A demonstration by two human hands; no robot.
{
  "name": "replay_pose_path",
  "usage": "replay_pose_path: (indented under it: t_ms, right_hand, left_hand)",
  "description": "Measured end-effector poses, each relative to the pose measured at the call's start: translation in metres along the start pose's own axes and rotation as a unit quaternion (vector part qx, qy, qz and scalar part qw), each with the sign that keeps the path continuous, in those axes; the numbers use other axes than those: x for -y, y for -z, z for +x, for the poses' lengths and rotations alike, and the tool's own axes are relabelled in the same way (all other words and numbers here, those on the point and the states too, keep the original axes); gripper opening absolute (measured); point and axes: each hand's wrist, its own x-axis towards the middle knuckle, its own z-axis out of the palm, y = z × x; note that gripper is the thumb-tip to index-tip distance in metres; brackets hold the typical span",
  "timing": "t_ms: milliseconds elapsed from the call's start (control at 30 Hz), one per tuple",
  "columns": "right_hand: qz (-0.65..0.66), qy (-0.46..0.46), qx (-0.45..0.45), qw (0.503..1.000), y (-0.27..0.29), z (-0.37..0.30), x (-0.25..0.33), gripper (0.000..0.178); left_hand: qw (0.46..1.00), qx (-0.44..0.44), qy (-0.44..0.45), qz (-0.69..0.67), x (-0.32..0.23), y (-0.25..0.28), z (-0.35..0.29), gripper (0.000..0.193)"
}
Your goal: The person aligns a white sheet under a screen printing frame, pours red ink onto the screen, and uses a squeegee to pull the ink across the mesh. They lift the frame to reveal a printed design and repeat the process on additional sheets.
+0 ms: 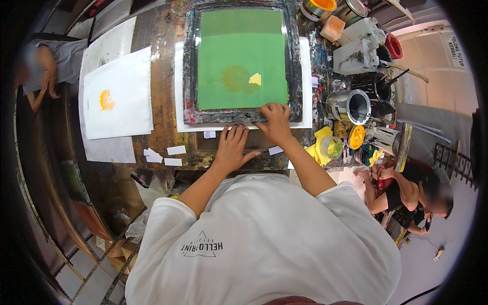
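Note:
A screen printing frame (190, 76) with green mesh (241, 46) lies on a white sheet (306, 86) in front of me. An orange-stained round patch (235, 79) and a small yellow patch (255, 79) show on the mesh. My right hand (275, 123) has its fingers curled over the frame's near edge, by the right corner. Lower and to the left, my left hand (235, 146) lies flat, its thumb out to the side and its fingertips at the sheet's near edge. Nothing shows in its grasp.
On the left lies a stack of white sheets (122, 86) with an orange print (106, 100). Small white paper slips (176, 150) lie along the table's near edge. Paint cans (348, 108) and a yellow cloth (317, 147) crowd the right. Two other people sit at either side.

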Motion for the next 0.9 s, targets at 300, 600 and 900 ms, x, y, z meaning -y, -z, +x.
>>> replay_pose_path:
  t_ms: [300, 600, 900]
  right_hand:
    - [-0.019, 0.066, -0.012, 0.998, -0.018, 0.000, -0.035, 0.061]
    - [-0.104, 0.086, 0.014, 0.991, -0.015, -0.008, -0.032, 0.054]
    - [-0.194, 0.035, 0.019, 0.980, -0.004, -0.008, -0.005, 0.049]
  left_hand:
    - [0.973, -0.120, -0.101, -0.171, -0.018, 0.090, 0.023, 0.055]
    - [0.801, -0.320, -0.493, -0.113, -0.174, 0.295, 0.084, 0.042]
    - [0.757, -0.270, -0.576, -0.149, -0.245, 0.320, 0.071, 0.028]
